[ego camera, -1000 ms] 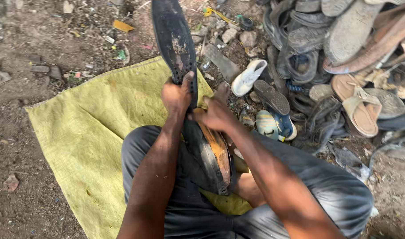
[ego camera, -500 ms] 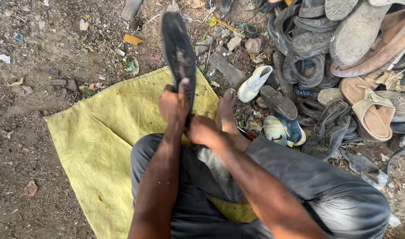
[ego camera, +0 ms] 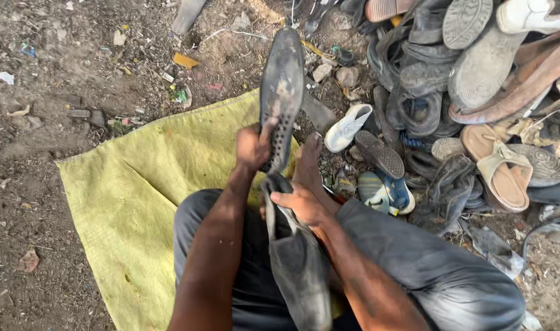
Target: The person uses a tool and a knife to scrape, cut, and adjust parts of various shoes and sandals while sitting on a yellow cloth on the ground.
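A worn black shoe sole (ego camera: pixel 282 92) stands up and away from me, peeled off its shoe. My left hand (ego camera: pixel 252 147) grips the sole's lower end. My right hand (ego camera: pixel 301 205) presses on the grey shoe upper (ego camera: pixel 298 263), which lies between my knees in dark trousers. A bare foot (ego camera: pixel 309 165) shows just past my right hand. Under my legs lies a yellow-green woven sack (ego camera: pixel 145 196), spread flat on the dirt.
A heap of old shoes, sandals and soles (ego camera: pixel 470 92) fills the right side. A white shoe (ego camera: pixel 347 127) and a blue-green sandal (ego camera: pixel 384 190) lie near the foot. Stones, scraps and litter dot the bare ground (ego camera: pixel 59 73) on the left.
The sole has come further away from the upper. My right hand has slid down onto the upper, and the brown inner layer it held a second ago is out of sight.
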